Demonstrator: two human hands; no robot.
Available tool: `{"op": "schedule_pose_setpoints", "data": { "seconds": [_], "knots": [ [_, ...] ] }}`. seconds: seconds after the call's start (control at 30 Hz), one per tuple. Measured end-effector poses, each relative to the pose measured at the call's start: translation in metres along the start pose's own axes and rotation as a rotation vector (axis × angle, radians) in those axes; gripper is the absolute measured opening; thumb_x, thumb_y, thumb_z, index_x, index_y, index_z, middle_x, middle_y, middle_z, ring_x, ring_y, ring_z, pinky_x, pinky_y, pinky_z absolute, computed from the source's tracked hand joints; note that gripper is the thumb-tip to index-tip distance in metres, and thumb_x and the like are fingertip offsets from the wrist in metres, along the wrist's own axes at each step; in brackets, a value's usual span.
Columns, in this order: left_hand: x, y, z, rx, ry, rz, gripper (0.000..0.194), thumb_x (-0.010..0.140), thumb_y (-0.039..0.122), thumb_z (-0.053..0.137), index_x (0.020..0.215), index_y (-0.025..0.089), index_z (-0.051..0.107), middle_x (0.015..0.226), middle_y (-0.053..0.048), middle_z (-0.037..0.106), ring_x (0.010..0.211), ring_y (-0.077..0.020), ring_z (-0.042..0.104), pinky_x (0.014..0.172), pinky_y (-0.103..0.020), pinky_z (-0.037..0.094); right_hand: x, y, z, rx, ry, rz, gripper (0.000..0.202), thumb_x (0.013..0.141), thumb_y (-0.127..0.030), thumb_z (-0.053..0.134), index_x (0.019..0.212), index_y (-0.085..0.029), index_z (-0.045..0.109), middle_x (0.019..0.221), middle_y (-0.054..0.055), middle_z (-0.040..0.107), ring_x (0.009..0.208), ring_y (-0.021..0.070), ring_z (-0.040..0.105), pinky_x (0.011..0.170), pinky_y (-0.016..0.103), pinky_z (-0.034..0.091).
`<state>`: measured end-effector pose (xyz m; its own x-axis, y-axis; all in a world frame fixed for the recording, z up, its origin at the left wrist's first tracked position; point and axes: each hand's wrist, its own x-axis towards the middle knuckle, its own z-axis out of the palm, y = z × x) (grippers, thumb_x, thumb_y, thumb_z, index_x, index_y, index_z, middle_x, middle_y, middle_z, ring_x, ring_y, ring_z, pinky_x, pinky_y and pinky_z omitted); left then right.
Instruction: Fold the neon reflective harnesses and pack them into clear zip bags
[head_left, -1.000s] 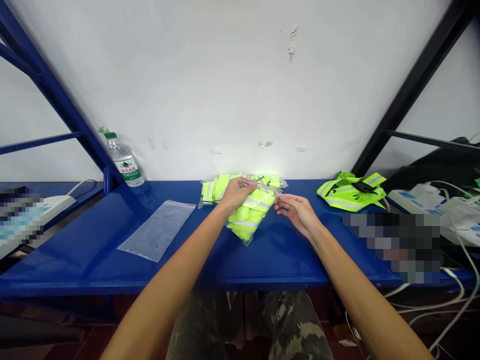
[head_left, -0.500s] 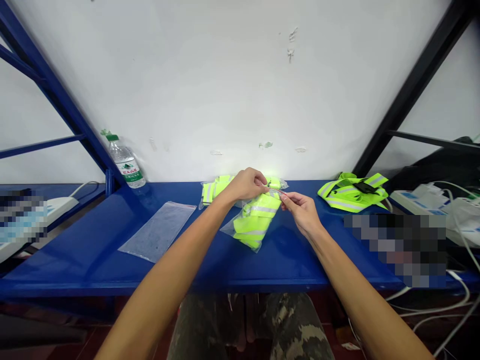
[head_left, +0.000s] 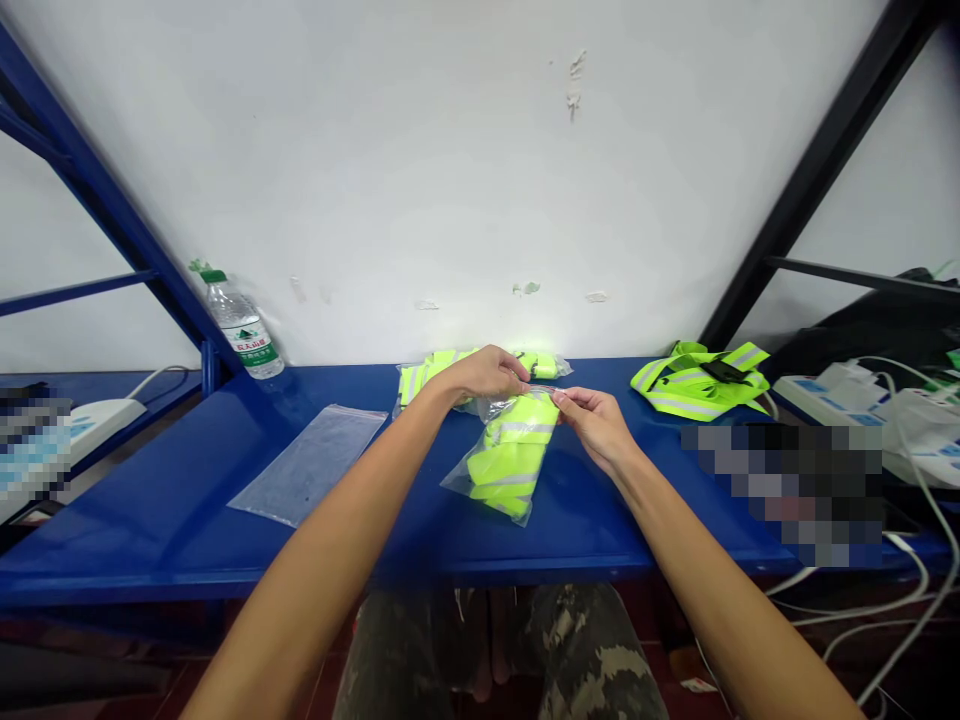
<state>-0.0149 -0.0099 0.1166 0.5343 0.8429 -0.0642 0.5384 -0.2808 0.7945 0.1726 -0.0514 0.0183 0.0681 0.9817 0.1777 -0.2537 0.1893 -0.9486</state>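
Observation:
A clear zip bag [head_left: 457, 478] holds a folded neon-yellow reflective strap [head_left: 514, 455] with silver stripes. At the bag's top edge, my left hand [head_left: 491, 373] pinches the left part of the opening. My right hand [head_left: 592, 418] grips the same edge at its right corner, thumb on top. The bag hangs tilted over the blue table, its lower end toward me. Behind my left hand lie more bagged neon-yellow straps [head_left: 420, 378], partly hidden by it. Left of my left forearm, a flat, clear zip bag [head_left: 311, 465] lies on the table.
A water bottle [head_left: 247, 330] leans by the wall at the back left. A loose neon-yellow reflective harness with a black buckle [head_left: 701, 382] lies at the right of the blue table [head_left: 150, 500]. Power strips [head_left: 825, 405] and white cables stand at the far right, near a blurred-out item [head_left: 795, 490].
Both hands stay on the bag's top edge. The bag and its strap hang slightly lower and nearer to me. The whole view has shifted a little.

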Motion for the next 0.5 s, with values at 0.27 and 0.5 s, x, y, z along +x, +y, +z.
{"op": "schedule_pose_setpoints", "data": {
  "seconds": [0.27, 0.5],
  "knots": [
    [-0.003, 0.005, 0.003, 0.102, -0.066, -0.049, 0.041, 0.069, 0.017, 0.065, 0.109, 0.008, 0.068, 0.085, -0.009, 0.073, 0.08, -0.0193, 0.065, 0.064, -0.024, 0.047, -0.004, -0.002, 0.004, -0.007, -0.09, 0.097, 0.032, 0.06, -0.045, 0.084, 0.075, -0.018, 0.076, 0.08, 0.006, 0.073, 0.072, 0.0158, 0.06, 0.066, 0.028, 0.046],
    [0.001, 0.001, 0.017, 0.235, -0.074, 0.045, 0.041, 0.072, 0.016, 0.061, 0.111, 0.009, 0.066, 0.088, -0.009, 0.072, 0.073, -0.0164, 0.063, 0.055, -0.021, 0.042, -0.003, 0.0, 0.0, 0.004, -0.109, 0.213, 0.033, 0.051, -0.04, 0.088, 0.07, -0.016, 0.075, 0.073, 0.005, 0.072, 0.067, 0.0151, 0.06, 0.068, 0.03, 0.045]
  ]
}}
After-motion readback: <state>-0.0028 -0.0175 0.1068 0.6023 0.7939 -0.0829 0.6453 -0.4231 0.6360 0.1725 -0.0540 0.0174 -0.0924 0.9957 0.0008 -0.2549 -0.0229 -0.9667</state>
